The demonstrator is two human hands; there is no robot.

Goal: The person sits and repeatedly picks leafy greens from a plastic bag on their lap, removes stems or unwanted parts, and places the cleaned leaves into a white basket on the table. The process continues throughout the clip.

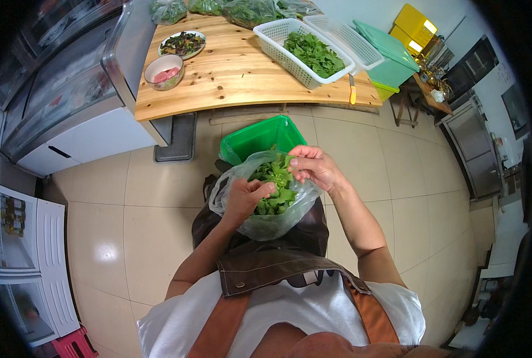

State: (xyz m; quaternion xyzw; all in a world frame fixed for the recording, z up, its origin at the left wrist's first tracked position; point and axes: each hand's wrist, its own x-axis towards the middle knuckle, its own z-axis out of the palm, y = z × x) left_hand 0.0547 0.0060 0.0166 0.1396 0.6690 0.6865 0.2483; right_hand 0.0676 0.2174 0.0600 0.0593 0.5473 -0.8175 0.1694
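Observation:
A clear plastic bag (270,228) of leafy greens (275,203) lies open on my lap, over a dark apron. My left hand (248,197) is over the bag's left side, thumb and fingers closed at the greens; whether it pinches a stem is hard to tell. My right hand (313,168) pinches a green leaf between thumb and fingers at the bag's upper right. Just beyond the bag stands a green plastic bin (266,132) with a liner at its rim. On the table, a white plastic basket (310,83) holds more leafy greens (315,53).
The wooden table (230,85) ahead bears a bowl of pinkish meat (165,74), a plate of dark food (183,44), bagged greens (250,11) and a yellow-handled knife (352,93) at its edge. A glass display case (69,98) stands left, a teal container (389,58) right.

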